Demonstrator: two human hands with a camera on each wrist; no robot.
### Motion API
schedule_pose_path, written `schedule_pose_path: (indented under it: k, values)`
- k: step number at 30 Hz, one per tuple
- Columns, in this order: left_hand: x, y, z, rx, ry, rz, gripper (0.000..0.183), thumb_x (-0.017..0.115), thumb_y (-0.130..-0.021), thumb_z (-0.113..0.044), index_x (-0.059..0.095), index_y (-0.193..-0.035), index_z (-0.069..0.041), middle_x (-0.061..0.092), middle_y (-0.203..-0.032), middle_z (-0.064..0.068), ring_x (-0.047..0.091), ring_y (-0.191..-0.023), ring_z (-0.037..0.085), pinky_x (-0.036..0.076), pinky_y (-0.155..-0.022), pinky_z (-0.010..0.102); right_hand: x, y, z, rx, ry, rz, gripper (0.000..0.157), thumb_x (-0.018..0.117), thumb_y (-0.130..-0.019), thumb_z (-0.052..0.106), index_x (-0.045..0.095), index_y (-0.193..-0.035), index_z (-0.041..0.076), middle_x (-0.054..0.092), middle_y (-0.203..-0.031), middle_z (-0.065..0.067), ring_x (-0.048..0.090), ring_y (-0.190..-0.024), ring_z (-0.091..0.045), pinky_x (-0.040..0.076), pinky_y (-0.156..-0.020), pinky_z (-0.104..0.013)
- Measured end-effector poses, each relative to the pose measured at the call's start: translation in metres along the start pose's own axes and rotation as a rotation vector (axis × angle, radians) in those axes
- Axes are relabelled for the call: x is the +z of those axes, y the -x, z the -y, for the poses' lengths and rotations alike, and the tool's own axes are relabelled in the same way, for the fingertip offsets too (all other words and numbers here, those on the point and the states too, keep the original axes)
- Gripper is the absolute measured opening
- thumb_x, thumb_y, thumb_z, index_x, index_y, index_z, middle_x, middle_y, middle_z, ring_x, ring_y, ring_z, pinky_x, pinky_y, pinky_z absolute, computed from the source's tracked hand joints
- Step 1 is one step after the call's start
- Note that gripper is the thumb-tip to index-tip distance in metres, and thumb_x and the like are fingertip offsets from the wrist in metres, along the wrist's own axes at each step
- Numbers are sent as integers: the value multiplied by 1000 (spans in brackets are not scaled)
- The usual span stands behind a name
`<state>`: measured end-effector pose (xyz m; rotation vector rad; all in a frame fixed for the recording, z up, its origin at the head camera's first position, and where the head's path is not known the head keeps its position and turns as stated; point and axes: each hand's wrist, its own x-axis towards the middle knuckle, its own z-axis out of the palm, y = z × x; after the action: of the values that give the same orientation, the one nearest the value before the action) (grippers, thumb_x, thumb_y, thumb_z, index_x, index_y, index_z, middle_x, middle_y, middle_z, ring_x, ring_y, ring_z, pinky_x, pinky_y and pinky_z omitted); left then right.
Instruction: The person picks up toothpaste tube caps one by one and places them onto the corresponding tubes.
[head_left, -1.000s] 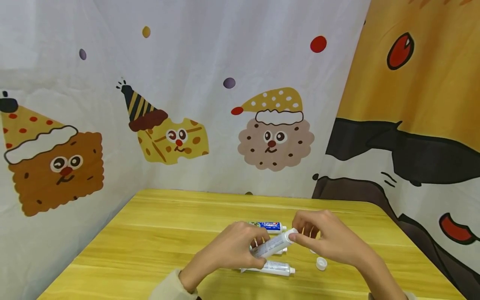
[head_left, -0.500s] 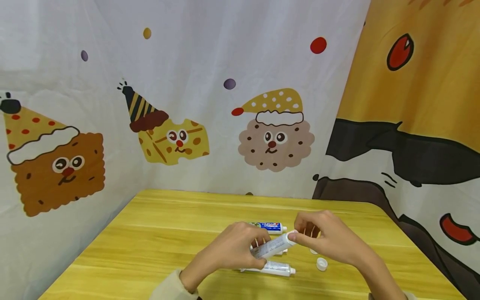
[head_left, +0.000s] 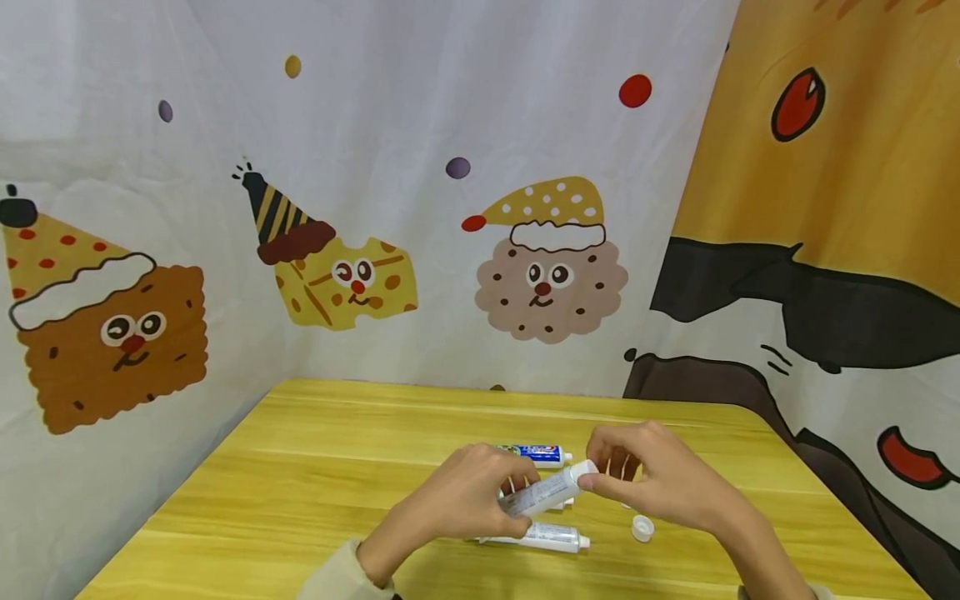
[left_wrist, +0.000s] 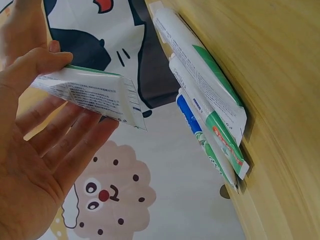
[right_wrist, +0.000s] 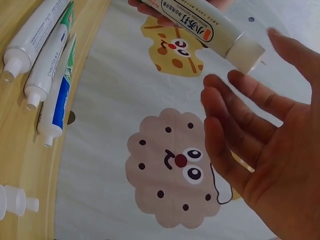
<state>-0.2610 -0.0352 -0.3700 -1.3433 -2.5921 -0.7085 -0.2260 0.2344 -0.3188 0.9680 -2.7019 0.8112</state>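
Note:
My left hand (head_left: 468, 492) pinches a white toothpaste tube (head_left: 543, 492) between thumb and fingers, its capped end tilted up to the right. Dark print on the tube shows in the right wrist view, and its flat crimped end (left_wrist: 131, 105) faces the left wrist camera. At the other end is a white cap (right_wrist: 245, 53). My right hand (head_left: 656, 475) is around this cap with fingers bent loosely. In the right wrist view the thumb stands apart from the cap, while the index fingertip lies close beside it; contact cannot be told.
Three more toothpaste tubes lie side by side on the wooden table: a blue one (head_left: 546, 455), a partly hidden white-green one (left_wrist: 207, 112) and a nearer white one (head_left: 551, 537). Their nozzles are bare. Loose white caps (head_left: 642, 527) lie at the right. A cartoon-printed curtain (head_left: 420, 108) hangs behind.
My right thumb and fingers have eased away from the cap, so more of it shows. The left hand and the tube stay nearly in place.

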Motion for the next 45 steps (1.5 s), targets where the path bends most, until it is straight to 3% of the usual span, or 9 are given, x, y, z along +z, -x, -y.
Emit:
schedule_pose_path:
  k: [7,14,26,45]
  values:
    - [0,0,0,9,-15,0,28,84,-77,-26,74,-103,-23,73,-86,-15,58,-71,-9,44,-63,8,1,-1,0,-30,-2,-11,31,60,-105,31,60,-74,33,54,-64,19,51,-57,2,48,-55,-22]
    - [0,0,0,7,1,-1,26,84,-78,-26,74,-103,-23,72,-86,-15,58,-71,-8,45,-62,9,1,2,1,6,-15,4,15,69,-99,36,62,-86,32,62,-73,19,58,-64,1,53,-60,-23]
    - [0,1,1,-6,-13,12,26,85,-81,-26,75,-104,-23,73,-88,-15,60,-73,-6,45,-63,10,3,0,1,-27,-16,37,24,65,-102,33,56,-79,33,48,-62,21,44,-53,2,41,-50,-20]
    - [-2,0,0,1,-15,6,26,85,-80,-27,75,-104,-23,73,-88,-15,59,-74,-8,45,-63,10,3,0,-1,-13,-11,39,25,66,-101,34,55,-79,31,56,-66,20,50,-57,3,46,-53,-21]
